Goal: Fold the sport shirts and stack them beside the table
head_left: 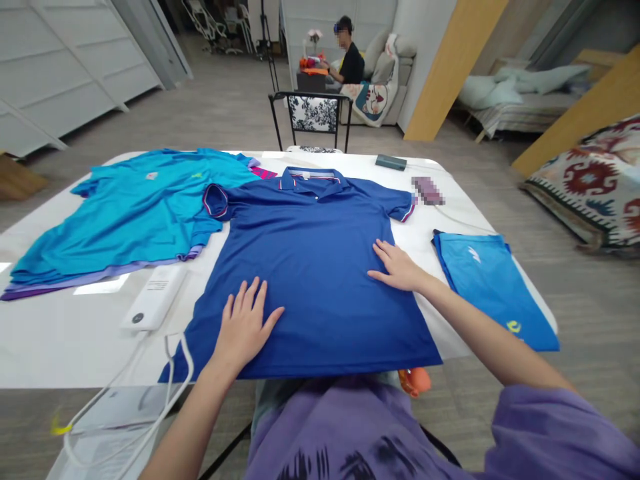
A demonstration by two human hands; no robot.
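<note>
Polo shirt (315,247) flat on white table (75,347), under my left hand (245,328), spread at its lower left, and my right hand (399,267), likewise spread near its right edge, collar (289,181) at far end

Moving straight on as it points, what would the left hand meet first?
Only more of the blue polo shirt under it: the left hand would likely run up it toward the shoulder beside the collar, with nothing visible in between.
</note>
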